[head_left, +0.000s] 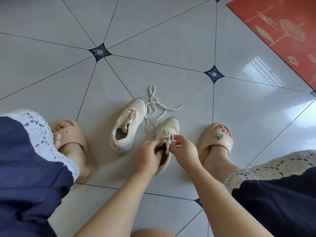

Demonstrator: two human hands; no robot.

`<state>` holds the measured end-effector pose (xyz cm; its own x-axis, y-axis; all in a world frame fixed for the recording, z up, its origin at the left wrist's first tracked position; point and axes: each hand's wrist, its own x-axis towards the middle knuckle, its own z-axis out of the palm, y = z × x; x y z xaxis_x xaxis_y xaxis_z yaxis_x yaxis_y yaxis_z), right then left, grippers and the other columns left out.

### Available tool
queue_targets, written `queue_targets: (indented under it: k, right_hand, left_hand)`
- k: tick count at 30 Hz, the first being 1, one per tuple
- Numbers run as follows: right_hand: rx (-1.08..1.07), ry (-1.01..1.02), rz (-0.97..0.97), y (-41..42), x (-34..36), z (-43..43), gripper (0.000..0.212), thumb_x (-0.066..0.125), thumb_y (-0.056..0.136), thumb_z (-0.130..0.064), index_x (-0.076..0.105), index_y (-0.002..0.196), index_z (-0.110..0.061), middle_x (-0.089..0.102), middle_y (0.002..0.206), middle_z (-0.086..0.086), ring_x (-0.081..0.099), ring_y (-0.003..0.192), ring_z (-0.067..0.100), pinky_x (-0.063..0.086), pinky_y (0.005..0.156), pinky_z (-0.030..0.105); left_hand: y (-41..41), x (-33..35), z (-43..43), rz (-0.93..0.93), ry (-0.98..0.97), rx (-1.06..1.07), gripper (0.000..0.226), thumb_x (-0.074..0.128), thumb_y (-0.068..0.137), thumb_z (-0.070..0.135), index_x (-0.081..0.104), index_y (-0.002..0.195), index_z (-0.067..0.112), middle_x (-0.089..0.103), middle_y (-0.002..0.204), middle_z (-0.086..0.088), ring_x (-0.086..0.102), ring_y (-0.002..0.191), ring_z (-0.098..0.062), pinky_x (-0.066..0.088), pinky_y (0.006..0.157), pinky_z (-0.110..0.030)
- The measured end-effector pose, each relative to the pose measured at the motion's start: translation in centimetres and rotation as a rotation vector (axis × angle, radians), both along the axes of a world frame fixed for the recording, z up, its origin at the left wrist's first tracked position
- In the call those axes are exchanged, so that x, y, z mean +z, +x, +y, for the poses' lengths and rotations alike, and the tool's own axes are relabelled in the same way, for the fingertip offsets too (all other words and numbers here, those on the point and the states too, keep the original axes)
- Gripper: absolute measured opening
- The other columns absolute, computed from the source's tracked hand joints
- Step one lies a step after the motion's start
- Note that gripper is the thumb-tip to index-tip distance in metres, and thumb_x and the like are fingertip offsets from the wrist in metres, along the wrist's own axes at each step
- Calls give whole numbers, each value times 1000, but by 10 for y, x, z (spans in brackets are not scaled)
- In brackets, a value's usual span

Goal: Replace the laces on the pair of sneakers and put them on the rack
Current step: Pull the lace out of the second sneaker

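Note:
Two small cream mesh sneakers lie on the grey tiled floor between my feet. The left sneaker (126,124) has no lace and its tongue stands loose. A loose white lace (154,104) sprawls on the tiles beyond the shoes. The right sneaker (168,127) still carries a lace across its eyelets. My left hand (147,155) grips this sneaker at its opening, fingers curled over the collar. My right hand (183,148) pinches the lace near the top eyelets, by the knot.
My feet wear beige slides, the left slide (73,141) and the right slide (217,139), close on either side of the shoes. A red patterned mat (282,28) lies at the far right. No rack is in view.

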<state>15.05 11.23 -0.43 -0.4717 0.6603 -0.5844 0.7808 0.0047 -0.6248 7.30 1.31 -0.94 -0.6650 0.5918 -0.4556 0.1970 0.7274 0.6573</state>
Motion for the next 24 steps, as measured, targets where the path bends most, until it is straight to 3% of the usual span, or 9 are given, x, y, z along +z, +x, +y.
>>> queue_targets:
  k: [3, 7, 12, 15, 19, 22, 24]
  right_hand:
    - [76, 7, -9, -2, 2, -3, 23, 62, 83, -24, 65, 106, -27, 63, 92, -5, 63, 85, 13, 38, 69, 23]
    - [133, 25, 4, -2, 9, -11, 19, 60, 84, -23, 69, 99, -30, 67, 85, -9, 62, 81, 10, 39, 62, 17]
    - [204, 117, -8, 0, 14, -19, 16, 56, 84, -18, 70, 86, -25, 65, 76, -1, 58, 76, 19, 41, 66, 28]
    - [258, 160, -38, 1, 13, -23, 17, 53, 86, -18, 67, 91, -27, 60, 86, 1, 56, 80, 20, 41, 65, 28]
    - [262, 131, -26, 1, 13, -27, 32, 55, 89, -23, 61, 118, -34, 52, 92, -4, 56, 90, 17, 31, 67, 19]
    - [181, 119, -30, 1, 16, -20, 29, 56, 89, -26, 61, 118, -30, 62, 102, -2, 60, 95, 17, 36, 73, 20]
    - [65, 122, 7, 3, 19, -13, 24, 61, 85, -25, 65, 109, -26, 64, 95, -8, 61, 91, 12, 37, 73, 18]
  left_hand:
    - [4, 6, -7, -34, 109, 142, 25, 61, 84, 15, 66, 107, 24, 68, 101, 1, 61, 93, -15, 44, 80, -24]
    - [6, 11, -8, -78, 205, 161, 17, 67, 80, 16, 71, 93, 26, 71, 86, 5, 63, 81, -11, 43, 74, -18]
    - [5, 11, -10, -67, 224, 194, 8, 71, 76, 19, 70, 80, 25, 64, 71, 14, 62, 73, -8, 42, 69, -16]
    - [3, 12, -12, -5, 233, 109, 3, 70, 78, 17, 69, 81, 18, 66, 72, 10, 60, 70, -8, 39, 65, -13]
    - [-1, 10, -13, 71, 207, 80, 6, 64, 81, 12, 69, 85, 11, 71, 79, -3, 63, 74, -19, 41, 65, -21]
    - [-3, 11, -13, 94, 202, 108, 10, 63, 82, 11, 70, 88, 9, 71, 81, -5, 63, 75, -21, 39, 63, -19]
    - [-4, 11, -13, 94, 208, 111, 10, 63, 82, 11, 71, 89, 8, 71, 81, -6, 63, 75, -21, 38, 63, -17]
